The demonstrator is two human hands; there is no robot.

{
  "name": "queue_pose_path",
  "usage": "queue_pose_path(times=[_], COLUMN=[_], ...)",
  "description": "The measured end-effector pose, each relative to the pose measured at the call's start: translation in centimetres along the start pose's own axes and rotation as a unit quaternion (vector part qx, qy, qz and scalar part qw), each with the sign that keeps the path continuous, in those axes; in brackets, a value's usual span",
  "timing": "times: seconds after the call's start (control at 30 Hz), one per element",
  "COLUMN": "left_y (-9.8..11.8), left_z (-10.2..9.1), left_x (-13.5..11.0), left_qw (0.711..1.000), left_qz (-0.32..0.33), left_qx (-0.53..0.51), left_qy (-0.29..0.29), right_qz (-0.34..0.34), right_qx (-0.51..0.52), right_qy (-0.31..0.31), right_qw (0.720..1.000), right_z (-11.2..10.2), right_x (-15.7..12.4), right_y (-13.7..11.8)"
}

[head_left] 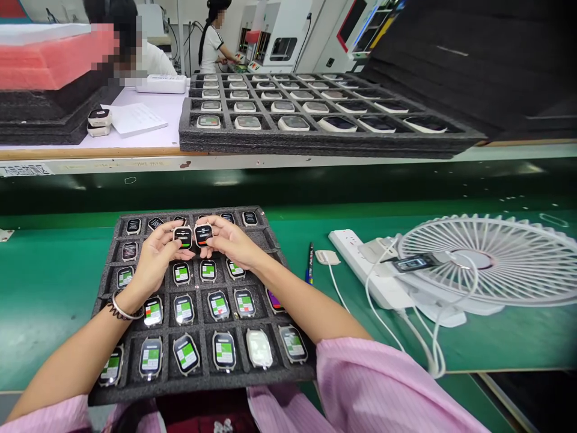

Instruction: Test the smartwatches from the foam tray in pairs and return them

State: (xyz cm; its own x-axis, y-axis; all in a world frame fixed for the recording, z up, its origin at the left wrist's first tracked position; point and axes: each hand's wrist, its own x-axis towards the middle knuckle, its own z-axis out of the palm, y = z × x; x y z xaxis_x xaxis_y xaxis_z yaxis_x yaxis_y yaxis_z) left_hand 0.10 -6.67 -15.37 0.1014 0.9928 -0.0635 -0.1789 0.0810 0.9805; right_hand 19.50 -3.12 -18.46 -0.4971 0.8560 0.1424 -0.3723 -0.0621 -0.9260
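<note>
A dark foam tray [108,288] lies in front of me on the green belt, its pockets filled with several small smartwatch bodies with lit green-and-white screens. My left hand [155,260] pinches one watch body [183,237] above the tray's far rows. My right hand [229,240] holds a second watch body [203,234] right beside it, the two nearly touching. One white unit [259,349] in the nearest row lies face down.
A white power strip [360,264] with cables, a white fan [491,258] lying flat and a pen [310,261] sit to the right. Across the belt a larger foam tray [315,144] holds more watches. Two other people work at the back.
</note>
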Motion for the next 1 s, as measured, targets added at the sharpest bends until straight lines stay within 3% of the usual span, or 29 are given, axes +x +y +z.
queue_pose_path(times=[0.53,0.73,1.0], left_y=[-0.6,-0.7,-0.7], left_z=[-0.3,-0.3,0.5], left_x=[0.4,0.4,1.1], left_qw=[1.000,0.998,0.997], left_qz=[0.006,0.023,0.035], left_qx=[-0.012,0.051,0.064], left_qy=[0.016,0.007,-0.039], right_qz=[0.006,0.005,0.018], right_qx=[-0.017,-0.049,-0.004], right_qy=[0.021,0.046,-0.007], right_qw=[1.000,0.998,1.000], right_z=[0.0,-0.3,-1.2], right_x=[-0.1,0.1,-0.3], right_y=[-0.1,0.2,-1.3])
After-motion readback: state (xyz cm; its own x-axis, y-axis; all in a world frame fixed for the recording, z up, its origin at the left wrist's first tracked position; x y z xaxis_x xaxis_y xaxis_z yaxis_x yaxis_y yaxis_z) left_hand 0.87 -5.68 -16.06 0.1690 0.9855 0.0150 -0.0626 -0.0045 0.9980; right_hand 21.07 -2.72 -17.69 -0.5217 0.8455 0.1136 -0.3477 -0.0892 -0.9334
